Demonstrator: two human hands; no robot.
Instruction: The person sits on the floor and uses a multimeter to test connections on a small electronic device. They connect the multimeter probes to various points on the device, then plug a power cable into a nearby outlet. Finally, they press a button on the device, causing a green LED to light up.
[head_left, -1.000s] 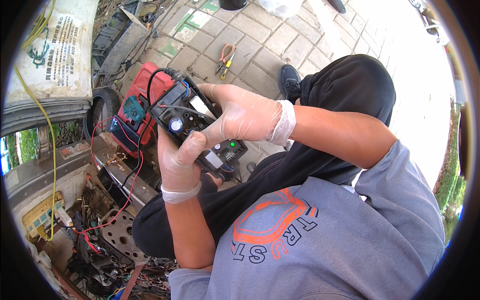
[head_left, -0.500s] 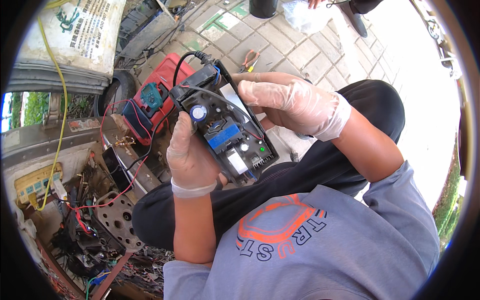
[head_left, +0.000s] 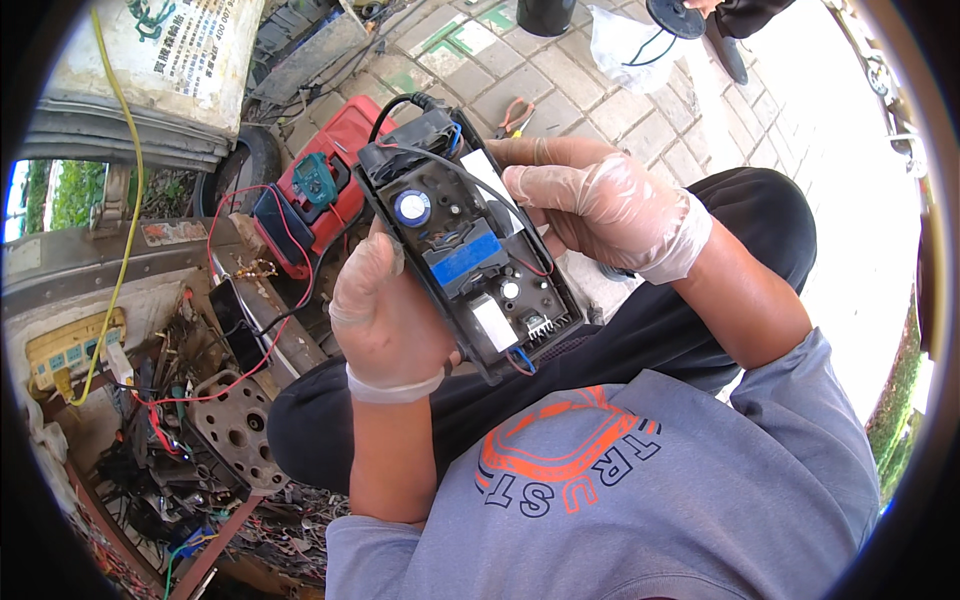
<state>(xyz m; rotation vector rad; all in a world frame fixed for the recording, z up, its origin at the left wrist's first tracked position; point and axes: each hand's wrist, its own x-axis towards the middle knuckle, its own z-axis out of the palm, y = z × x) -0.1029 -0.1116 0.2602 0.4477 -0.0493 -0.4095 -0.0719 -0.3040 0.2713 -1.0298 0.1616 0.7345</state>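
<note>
Both of my hands, in thin clear gloves, hold an opened black charger (head_left: 467, 262) over my lap. Its circuit board faces up, with a round capacitor (head_left: 412, 207), a blue-taped transformer and white-topped parts showing. My left hand (head_left: 390, 315) supports the near left side, its thumb along the case edge. My right hand (head_left: 610, 205) grips the far right side, with the thumb over the rim and some fingers hidden behind. A black cable (head_left: 400, 101) leaves the charger's far end and loops left. Thin red and blue wires stick out at the near end.
Left of the charger lies a red case (head_left: 350, 132) with a teal device (head_left: 314, 182) on it. Pliers (head_left: 514, 115) rest on the paving. A yellow power strip (head_left: 75, 350) and cluttered scrap sit at left. At the top, another person's hand holds a dark round object (head_left: 676, 17).
The charger has shifted slightly right and down, and turned a little, in both hands. Its lit green dot no longer shows. The other person's dark round object has come into view.
</note>
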